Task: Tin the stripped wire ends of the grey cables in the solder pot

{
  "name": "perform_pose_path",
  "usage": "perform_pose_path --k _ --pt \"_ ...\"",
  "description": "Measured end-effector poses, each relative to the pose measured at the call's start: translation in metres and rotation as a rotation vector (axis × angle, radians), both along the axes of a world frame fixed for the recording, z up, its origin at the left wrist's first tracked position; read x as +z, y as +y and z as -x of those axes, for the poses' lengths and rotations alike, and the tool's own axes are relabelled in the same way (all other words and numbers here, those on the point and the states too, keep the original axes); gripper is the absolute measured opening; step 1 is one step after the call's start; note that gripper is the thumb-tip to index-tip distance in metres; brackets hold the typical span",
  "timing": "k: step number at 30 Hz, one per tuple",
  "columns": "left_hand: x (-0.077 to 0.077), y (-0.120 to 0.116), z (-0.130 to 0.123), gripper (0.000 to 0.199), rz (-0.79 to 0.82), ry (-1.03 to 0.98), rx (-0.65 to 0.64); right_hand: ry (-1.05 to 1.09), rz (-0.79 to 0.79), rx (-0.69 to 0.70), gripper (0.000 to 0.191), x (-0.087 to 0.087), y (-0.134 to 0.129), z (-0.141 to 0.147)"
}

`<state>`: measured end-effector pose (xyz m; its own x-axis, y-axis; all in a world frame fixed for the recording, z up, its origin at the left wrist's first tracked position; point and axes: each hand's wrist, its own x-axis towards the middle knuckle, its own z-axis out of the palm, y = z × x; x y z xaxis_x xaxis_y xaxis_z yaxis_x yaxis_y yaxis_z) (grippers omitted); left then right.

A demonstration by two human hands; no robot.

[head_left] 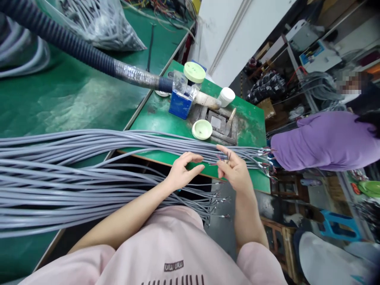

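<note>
Grey cables [163,141] pass just beside the pale tub [202,130], probably springy, fairly light singly, with delicate wire ends [269,150]; I'd grasp the jackets [59,189]. The left hand [181,169] gapes; whether the right hand [236,170] pinches the thin wires [228,156], I can't tell.

1. "miu miu": on the small dark patch [173,265] on the front of the pink shirt [178,237], upside down in this view.
2. Well apart from the shirt, up and to its right: a blue-and-white label [311,54] on pale equipment [328,62], its print too small to read.
</note>
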<state>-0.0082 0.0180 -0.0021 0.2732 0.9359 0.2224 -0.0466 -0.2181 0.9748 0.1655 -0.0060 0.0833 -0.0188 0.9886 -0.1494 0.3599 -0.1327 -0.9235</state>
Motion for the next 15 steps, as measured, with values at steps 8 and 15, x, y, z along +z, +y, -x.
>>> perform_pose_path --k 8,15 --pt "0.017 -0.018 -0.009 0.025 0.511 -0.445 -0.224 0.085 0.009 -0.02 0.055 -0.028 -0.03 0.021" --pt "0.02 -0.025 -0.014 0.015 0.612 -0.562 -0.234 0.107 0.01 0.003 0.056 -0.028 -0.033 0.022"
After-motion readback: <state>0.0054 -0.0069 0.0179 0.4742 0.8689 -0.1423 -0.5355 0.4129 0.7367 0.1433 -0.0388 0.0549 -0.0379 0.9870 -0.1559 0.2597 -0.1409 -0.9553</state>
